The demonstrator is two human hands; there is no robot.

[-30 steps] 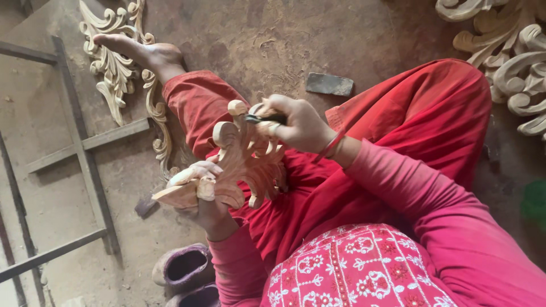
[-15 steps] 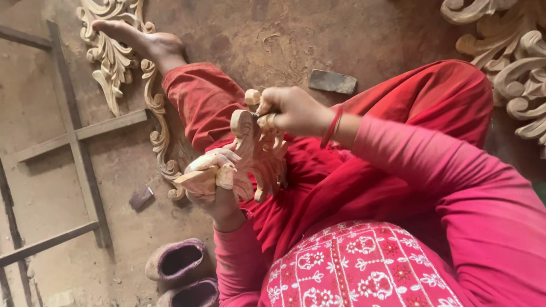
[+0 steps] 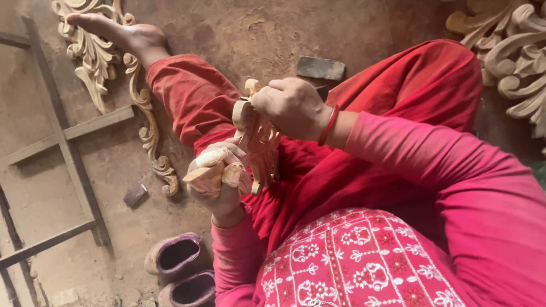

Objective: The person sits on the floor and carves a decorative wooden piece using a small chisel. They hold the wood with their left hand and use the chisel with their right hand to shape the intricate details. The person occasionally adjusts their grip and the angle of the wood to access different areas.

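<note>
My left hand [image 3: 219, 176] is wrapped tight round the near end of the pale carved wooden ornament w/ scroll and leaf shapes [image 3: 256, 139], fingers fully curled, so the piece is braced over my lap and can't twist. Right hand [image 3: 293, 105] is closed over the far top of the same piece, knuckles up; fingers look clenched but I can't tell whether a tool sits inside that grip, it's hidden by the back of the hand. The ornament stands roughly upright btwn both hands, above my red trouser knee, not touching the floor.

My bare foot [image 3: 122, 34] rests far left on a long pale carved wooden scroll panel [image 3: 142, 113] lying flat on the dusty earth floor, prob. to pin it. Left of that lies a dark wooden frame of crossed bars [image 3: 68, 148]. A small grey rectangular block [image 3: 320, 68] sits just beyond my knee; a smaller dark block [image 3: 135, 195] near the panel's end. Purple shoes [image 3: 179, 258] near left. More pale carved scrolls [image 3: 512, 57] far right.
</note>
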